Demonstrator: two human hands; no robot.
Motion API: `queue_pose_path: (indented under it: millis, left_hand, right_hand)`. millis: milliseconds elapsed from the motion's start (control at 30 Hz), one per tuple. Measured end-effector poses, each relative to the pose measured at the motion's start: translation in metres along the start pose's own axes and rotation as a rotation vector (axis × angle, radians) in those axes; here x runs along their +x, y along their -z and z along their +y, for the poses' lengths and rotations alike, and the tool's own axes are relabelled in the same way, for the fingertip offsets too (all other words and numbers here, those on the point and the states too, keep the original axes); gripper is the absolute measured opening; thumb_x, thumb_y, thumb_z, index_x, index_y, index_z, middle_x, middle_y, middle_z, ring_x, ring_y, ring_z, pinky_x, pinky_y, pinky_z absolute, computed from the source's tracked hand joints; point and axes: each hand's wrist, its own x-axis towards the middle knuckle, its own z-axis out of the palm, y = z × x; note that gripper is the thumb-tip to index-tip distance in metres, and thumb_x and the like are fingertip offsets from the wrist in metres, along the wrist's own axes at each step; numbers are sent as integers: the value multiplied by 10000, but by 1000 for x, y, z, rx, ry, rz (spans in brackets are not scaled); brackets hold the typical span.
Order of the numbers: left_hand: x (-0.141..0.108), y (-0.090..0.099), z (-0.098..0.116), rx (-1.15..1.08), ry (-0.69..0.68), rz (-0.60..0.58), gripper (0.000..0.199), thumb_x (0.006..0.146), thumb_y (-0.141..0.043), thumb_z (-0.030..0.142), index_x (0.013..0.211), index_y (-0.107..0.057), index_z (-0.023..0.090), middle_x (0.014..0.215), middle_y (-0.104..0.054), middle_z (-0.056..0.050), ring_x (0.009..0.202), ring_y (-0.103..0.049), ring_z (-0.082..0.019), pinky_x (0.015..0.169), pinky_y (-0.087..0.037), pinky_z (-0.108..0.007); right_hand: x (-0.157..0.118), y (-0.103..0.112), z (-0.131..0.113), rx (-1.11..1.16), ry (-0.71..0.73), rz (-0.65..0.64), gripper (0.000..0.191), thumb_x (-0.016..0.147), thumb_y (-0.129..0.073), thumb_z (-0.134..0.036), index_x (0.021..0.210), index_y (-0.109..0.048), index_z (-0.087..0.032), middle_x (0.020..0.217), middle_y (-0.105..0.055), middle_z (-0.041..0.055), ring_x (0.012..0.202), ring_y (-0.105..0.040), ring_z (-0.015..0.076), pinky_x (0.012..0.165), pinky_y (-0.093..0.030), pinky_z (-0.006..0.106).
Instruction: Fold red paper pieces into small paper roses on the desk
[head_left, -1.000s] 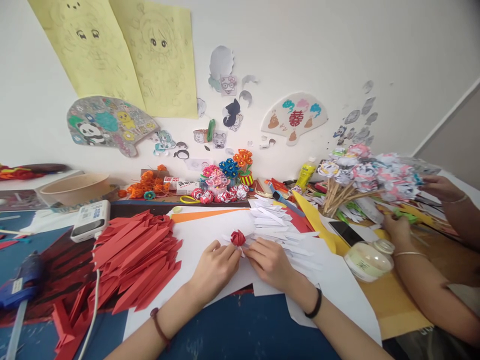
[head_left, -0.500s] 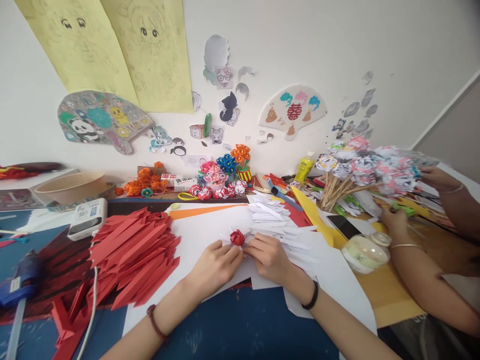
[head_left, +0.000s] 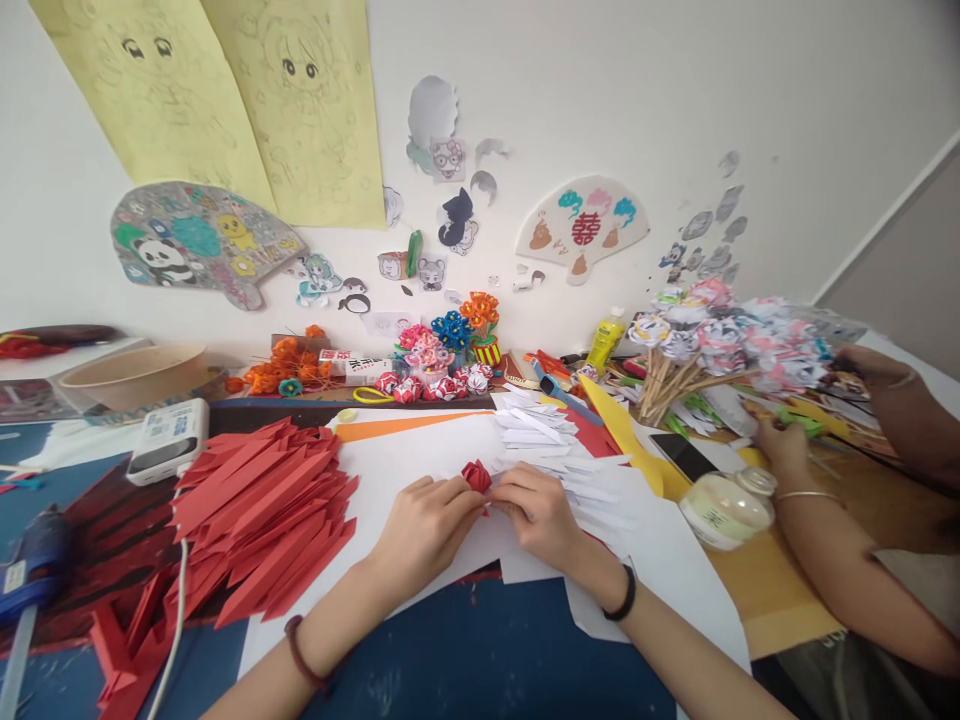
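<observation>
A small red folded-paper flower [head_left: 475, 474] is held up between my two hands, over white paper sheets. My left hand [head_left: 431, 515] pinches its left and lower side with closed fingers. From the right, my right hand [head_left: 536, 510] pinches its edge, the fingertips of both hands nearly meeting. Part of the flower's underside is hidden by the fingers. To the left lies a big pile of folded red paper strips [head_left: 262, 510]. Folded white paper strips [head_left: 536, 425] lie just behind my right hand.
At the left are a blue glue gun [head_left: 34, 565] and a white power bank [head_left: 169, 440] with a cable. A clear bottle [head_left: 727, 508] and a phone [head_left: 682, 457] stand right. A co-worker's hands [head_left: 784, 445] work beside a bunch of paper flowers [head_left: 720, 335]. Finished flowers line the wall.
The red flower has tilted slightly, and my left fingers have shifted up and round onto it. My right hand stays almost in place. The view has moved a little.
</observation>
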Motion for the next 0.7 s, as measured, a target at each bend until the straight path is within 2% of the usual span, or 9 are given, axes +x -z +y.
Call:
queue_pose_path:
  millis: [167, 333, 433, 567, 700]
  left_hand:
    - [2, -5, 5, 16, -21, 39, 200, 1008, -407, 243, 928, -586, 202, 830, -638, 0, 673, -569, -147, 631, -385, -290]
    - [3, -9, 8, -34, 79, 7, 211, 1004, -413, 250, 883, -579, 203, 792, -619, 7, 666, -565, -150, 633, -402, -285]
    - [3, -8, 10, -54, 128, 28, 188, 997, -438, 269, 888, -580, 209, 804, -617, 6, 692, -563, -153, 650, -405, -288]
    - [5, -5, 12, 31, 28, 45, 177, 992, -455, 279, 897, -582, 199, 822, -620, -13, 749, -554, -177, 663, -395, -309]
    - [6, -5, 10, 125, -67, 53, 198, 997, -429, 221, 886, -590, 192, 787, -606, -18, 717, -527, -176, 628, -365, -311]
  right_hand:
    - [2, 1, -2, -41, 44, -22, 242, 877, -488, -45, 826, -687, -172, 747, -651, 44, 706, -501, 173, 609, -402, 299]
    - [3, 1, -1, -48, 23, -26, 238, 863, -492, -42, 803, -678, -178, 731, -634, 37, 707, -491, 172, 608, -385, 296]
    - [2, 1, -1, -49, 8, -22, 217, 875, -495, -59, 801, -666, -171, 737, -621, 42, 715, -490, 173, 620, -387, 299]
    - [2, 1, -1, -57, 40, -47, 202, 885, -490, -76, 801, -653, -161, 736, -607, 50, 715, -480, 173, 612, -384, 298]
    - [1, 0, 2, -76, 63, -51, 209, 881, -484, -67, 805, -653, -164, 743, -608, 53, 726, -480, 176, 617, -393, 300]
